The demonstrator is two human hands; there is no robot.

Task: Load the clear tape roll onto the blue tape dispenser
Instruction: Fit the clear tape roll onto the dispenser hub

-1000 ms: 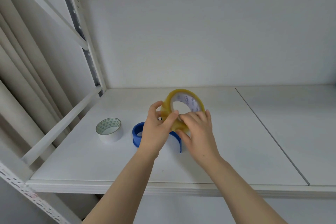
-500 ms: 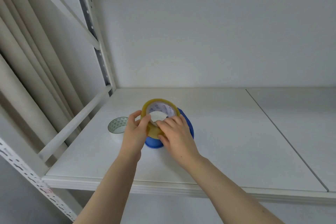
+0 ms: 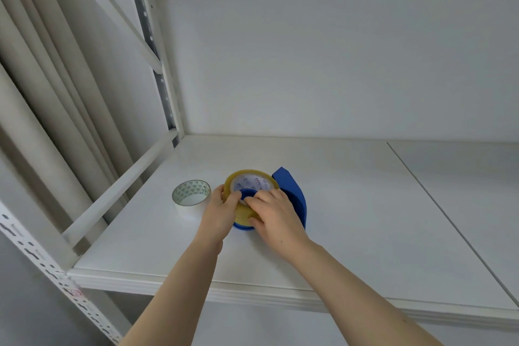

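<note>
The clear tape roll (image 3: 250,178), yellowish with a white printed core, sits tilted over the blue tape dispenser (image 3: 295,196) on the white shelf. The dispenser's blue hub shows through the roll's hole. My left hand (image 3: 222,212) grips the roll's left rim. My right hand (image 3: 276,218) holds its near right rim, fingertips at the hole. The dispenser's curved blue wall rises behind and right of the roll; its base is mostly hidden by my hands.
A white tape roll (image 3: 191,198) with a green triangle-patterned core lies just left of my left hand. The white shelf (image 3: 365,219) has a board seam at right, a back wall, a diagonal brace and upright post at left.
Both hands lowered the clear roll from above the shelf onto the blue dispenser. The dispenser's hub now shows inside the roll's hole.
</note>
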